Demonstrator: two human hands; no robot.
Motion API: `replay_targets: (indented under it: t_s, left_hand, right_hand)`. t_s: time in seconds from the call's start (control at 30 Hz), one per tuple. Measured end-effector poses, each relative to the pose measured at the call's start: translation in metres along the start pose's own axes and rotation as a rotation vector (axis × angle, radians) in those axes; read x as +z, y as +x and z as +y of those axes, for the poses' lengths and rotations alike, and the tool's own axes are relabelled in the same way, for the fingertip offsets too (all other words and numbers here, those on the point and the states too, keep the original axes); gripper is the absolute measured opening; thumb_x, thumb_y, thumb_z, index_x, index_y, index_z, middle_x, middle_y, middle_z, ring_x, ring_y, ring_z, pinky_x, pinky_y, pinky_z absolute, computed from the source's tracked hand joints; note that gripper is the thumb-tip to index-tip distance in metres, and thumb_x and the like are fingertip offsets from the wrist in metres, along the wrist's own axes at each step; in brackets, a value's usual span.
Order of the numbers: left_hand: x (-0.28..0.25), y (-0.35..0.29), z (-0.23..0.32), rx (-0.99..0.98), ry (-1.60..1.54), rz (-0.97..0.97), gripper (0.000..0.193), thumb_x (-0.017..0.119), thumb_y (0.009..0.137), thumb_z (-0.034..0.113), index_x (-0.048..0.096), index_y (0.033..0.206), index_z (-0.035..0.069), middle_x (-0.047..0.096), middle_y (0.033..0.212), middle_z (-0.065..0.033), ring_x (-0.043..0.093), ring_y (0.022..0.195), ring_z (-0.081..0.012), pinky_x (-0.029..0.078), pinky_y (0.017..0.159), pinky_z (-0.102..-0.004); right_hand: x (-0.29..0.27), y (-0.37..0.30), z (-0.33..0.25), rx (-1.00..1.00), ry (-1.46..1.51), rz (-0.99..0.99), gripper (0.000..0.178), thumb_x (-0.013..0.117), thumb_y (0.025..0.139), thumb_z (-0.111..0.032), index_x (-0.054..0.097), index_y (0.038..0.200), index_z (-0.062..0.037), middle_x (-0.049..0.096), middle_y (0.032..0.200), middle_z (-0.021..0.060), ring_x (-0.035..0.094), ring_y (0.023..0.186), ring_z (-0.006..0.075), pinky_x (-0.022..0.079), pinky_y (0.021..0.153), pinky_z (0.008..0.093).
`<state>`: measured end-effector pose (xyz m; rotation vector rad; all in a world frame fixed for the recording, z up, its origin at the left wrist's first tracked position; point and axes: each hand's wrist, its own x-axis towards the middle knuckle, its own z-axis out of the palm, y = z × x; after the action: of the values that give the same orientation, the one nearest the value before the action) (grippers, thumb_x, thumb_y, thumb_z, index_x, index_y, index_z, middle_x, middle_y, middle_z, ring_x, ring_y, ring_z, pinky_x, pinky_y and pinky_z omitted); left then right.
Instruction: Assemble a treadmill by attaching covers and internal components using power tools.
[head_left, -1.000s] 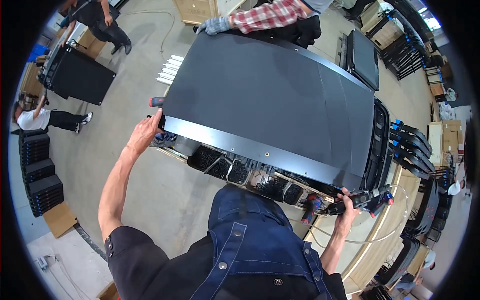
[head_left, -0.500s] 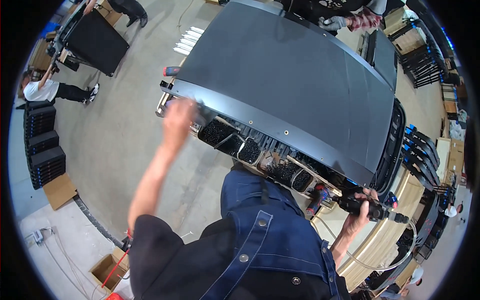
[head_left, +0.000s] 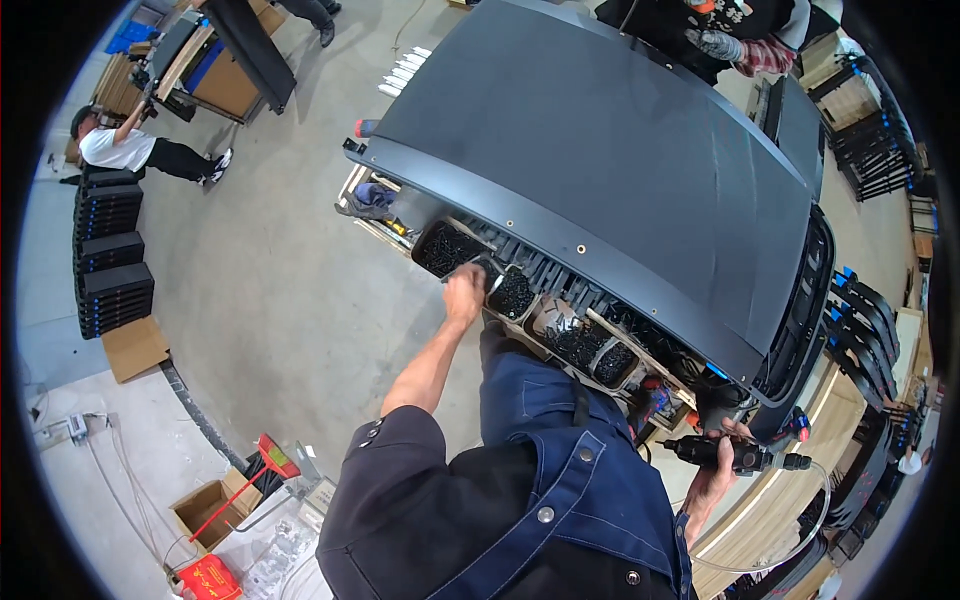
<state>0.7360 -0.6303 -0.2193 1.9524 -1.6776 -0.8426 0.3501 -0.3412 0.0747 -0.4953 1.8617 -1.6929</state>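
Note:
My left hand [head_left: 463,292] is at the row of open bins along the near side of the big dark grey panel [head_left: 600,150]. Its fingers are curled together at the edge between a bin of black screws [head_left: 445,248] and a smaller bin of black screws [head_left: 514,292]; whatever they pinch is hidden. Out to the right, my right hand [head_left: 712,485] grips a black air screwdriver [head_left: 735,455], its bit pointing left. A clear hose [head_left: 822,510] curves away from the tool's back end. Two brass-coloured holes show in the panel's near edge.
Across the panel stands a co-worker with a gloved hand [head_left: 716,44]. More bins of black screws [head_left: 575,340] continue rightward. A wooden bench [head_left: 780,490] lies at right. Stacked black parts [head_left: 110,240] and a person in white [head_left: 120,150] are at left.
My left hand has come from the panel's left corner rightward and down to the screw bins. My right hand keeps the screwdriver, now slightly lower. The view has shifted.

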Motion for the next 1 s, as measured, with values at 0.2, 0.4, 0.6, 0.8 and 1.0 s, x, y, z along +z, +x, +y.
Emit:
replay_targets:
  t_s: [0.2,0.4,0.6,0.8,1.0]
  left_hand:
    - [-0.015,0.067,-0.035,-0.038,0.228,0.004,0.026,0.066,0.089,0.015,0.067,0.114,0.01,0.067,0.104,-0.0221,0.067,0.098,-0.0418,0.054,0.081,-0.0518]
    - [-0.015,0.099,-0.045,0.033,0.447,-0.328,0.034,0.073,0.084,0.02,0.061,0.116,0.014,0.071,0.1,-0.0216,0.07,0.091,-0.0434,0.056,0.076,-0.0524]
    - [-0.045,0.116,-0.076,0.301,0.566,-0.455,0.028,0.068,0.089,0.018,0.062,0.117,0.014,0.071,0.104,-0.0205,0.071,0.089,-0.037,0.056,0.074,-0.0495]
    - [-0.031,0.135,-0.143,0.425,0.03,-0.253,0.024,0.069,0.089,0.02,0.065,0.107,0.006,0.07,0.099,-0.0197,0.066,0.082,-0.0396,0.053,0.072,-0.0478]
    - [-0.056,0.13,-0.084,0.567,0.131,-0.13,0.021,0.068,0.088,0.011,0.066,0.107,0.003,0.07,0.091,-0.018,0.067,0.081,-0.0379,0.053,0.071,-0.0467]
  right_hand:
    - [0.025,-0.004,-0.007,0.046,0.003,0.027,0.046,0.071,0.09,-0.017,0.055,0.131,-0.0052,0.063,0.12,0.0135,0.062,0.096,0.0203,0.052,0.094,0.0387]
    - [0.076,-0.021,-0.011,0.094,-0.008,-0.006,0.052,0.074,0.086,-0.017,0.053,0.132,-0.005,0.062,0.12,0.0146,0.063,0.095,0.0208,0.052,0.094,0.0379]
    - [0.118,-0.044,-0.005,0.087,-0.096,0.025,0.057,0.077,0.083,-0.022,0.053,0.132,-0.004,0.061,0.12,0.0142,0.064,0.096,0.0204,0.053,0.09,0.0366]
    - [0.197,-0.047,-0.027,0.186,-0.005,-0.009,0.053,0.077,0.082,-0.02,0.055,0.127,-0.002,0.064,0.113,0.0133,0.066,0.093,0.022,0.054,0.088,0.0377]
    - [0.201,-0.036,-0.031,0.072,0.065,-0.058,0.052,0.074,0.082,-0.017,0.054,0.128,-0.0039,0.063,0.114,0.0141,0.064,0.093,0.0242,0.052,0.09,0.0413]
